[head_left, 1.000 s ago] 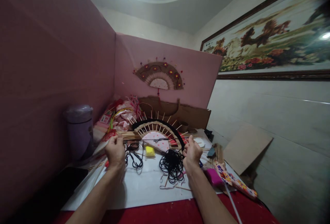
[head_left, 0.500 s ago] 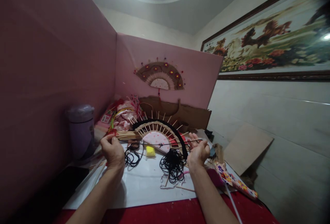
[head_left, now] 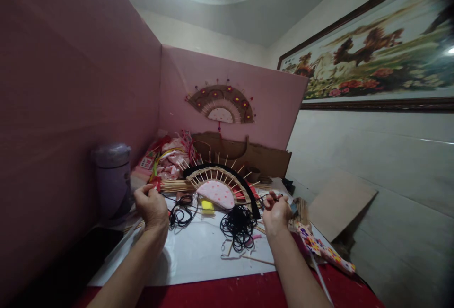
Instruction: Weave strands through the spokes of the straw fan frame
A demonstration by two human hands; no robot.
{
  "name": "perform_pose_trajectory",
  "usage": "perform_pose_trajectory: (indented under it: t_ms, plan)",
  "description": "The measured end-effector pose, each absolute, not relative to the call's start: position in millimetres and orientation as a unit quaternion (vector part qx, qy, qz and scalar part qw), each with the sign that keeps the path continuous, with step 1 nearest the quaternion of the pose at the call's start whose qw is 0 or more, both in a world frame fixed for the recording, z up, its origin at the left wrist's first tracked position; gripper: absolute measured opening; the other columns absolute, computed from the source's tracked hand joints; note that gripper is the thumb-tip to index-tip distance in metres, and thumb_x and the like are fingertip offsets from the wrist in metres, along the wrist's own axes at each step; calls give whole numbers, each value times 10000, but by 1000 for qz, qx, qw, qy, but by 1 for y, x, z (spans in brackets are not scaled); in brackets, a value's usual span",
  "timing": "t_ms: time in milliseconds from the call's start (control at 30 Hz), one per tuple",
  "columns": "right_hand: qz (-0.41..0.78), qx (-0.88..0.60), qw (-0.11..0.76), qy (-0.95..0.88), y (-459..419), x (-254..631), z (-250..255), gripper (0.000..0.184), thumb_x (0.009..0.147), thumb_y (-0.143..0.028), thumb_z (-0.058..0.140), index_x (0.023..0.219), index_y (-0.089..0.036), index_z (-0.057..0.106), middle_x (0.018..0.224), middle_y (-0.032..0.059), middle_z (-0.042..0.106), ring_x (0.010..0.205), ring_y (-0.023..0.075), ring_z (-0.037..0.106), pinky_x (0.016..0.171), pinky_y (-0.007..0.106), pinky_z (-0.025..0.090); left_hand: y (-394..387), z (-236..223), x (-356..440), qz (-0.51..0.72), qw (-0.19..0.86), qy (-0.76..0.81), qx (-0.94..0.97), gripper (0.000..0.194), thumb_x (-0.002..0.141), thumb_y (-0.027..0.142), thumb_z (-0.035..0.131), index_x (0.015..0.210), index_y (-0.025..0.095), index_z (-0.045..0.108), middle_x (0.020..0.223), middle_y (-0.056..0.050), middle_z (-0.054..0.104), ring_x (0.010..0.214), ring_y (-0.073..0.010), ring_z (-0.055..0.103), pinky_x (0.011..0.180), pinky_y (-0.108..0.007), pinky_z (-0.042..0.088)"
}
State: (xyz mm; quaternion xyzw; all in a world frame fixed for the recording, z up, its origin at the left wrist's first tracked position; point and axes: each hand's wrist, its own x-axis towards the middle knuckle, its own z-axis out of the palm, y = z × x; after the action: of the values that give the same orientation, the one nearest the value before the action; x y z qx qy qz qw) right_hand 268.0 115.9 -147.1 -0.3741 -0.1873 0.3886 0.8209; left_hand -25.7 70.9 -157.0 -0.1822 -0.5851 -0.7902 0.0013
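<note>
My left hand (head_left: 152,206) is closed, its fingertips pinching a black cord that runs down to a small loose coil (head_left: 181,215) beside it. Fingers curled, my right hand (head_left: 276,211) holds black cord too, at the right end of the half-made fan. A larger tangle of black cord (head_left: 238,226) lies between my hands. Behind it rests the fan (head_left: 215,193), with a pink spotted half-round base, thin wooden sticks, a woven tan band and a black woven band along the outer arc. A yellow lump (head_left: 207,206) sits just below the base.
A finished brown fan (head_left: 222,102) hangs on the pink board (head_left: 269,104). At left stand a lilac bottle (head_left: 112,182) and a bundle of sticks (head_left: 175,185). Pink cloth (head_left: 172,161) is heaped behind. A flower-patterned item (head_left: 328,251) lies at right, near a leaning board (head_left: 342,201).
The cord stretched taut between my hands has gone slack and dropped. My right hand has moved slightly right and its fingers have curled in.
</note>
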Motion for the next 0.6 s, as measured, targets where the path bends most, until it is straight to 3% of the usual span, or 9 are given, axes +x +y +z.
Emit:
perform_pose_trajectory:
  t_ms: [100,233,300,367,467,533,600]
  plan:
    - [465,-323,781,-264,105,253,-140,276,795,-430,498,689,-193,403,612,-22,582,427,67,514,354,160,331,63,-151,-15,-722,55,-624,-293,172,640,100,452,682,183,597,738,-35,551,798,-215,502,836,-395,358]
    - [529,-266,644,-484,86,227,-137,328,721,-485,598,720,-169,508,693,8,623,475,90,544,356,168,351,48,-141,7,-696,101,-570,-425,199,663,101,475,722,185,646,917,-72,609,977,-251,494,935,-425,291]
    - [496,-278,581,-582,79,215,-141,312,731,-468,598,702,-159,567,634,0,595,469,93,517,353,172,332,40,-137,19,-705,-7,-497,-506,162,688,136,503,744,185,647,903,-66,620,938,-231,524,889,-386,352]
    - [433,-287,551,-653,74,208,-145,282,720,-426,626,641,-156,617,581,-11,551,489,92,483,406,187,345,33,-135,31,-671,-211,-434,-563,156,716,206,541,821,180,654,903,-68,626,891,-218,552,809,-352,408]
    - [321,-277,548,-721,70,203,-149,185,705,-349,661,630,-182,686,613,-9,512,596,109,467,554,223,383,23,-134,47,-570,-483,-353,-563,346,692,294,630,1019,180,621,944,-78,632,905,-212,564,766,-324,428]
    - [289,-271,545,-739,68,202,-149,154,715,-337,654,659,-203,707,622,-8,490,616,119,456,582,237,378,21,-135,53,-537,-551,-315,-556,436,650,294,683,1060,169,602,866,-66,641,838,-184,573,734,-293,427]
    - [281,-277,553,-734,67,202,-147,179,725,-354,640,652,-203,702,617,-5,497,610,126,456,585,245,378,22,-138,54,-532,-556,-309,-559,376,636,326,698,955,137,633,662,-23,602,628,-128,540,608,-245,414]
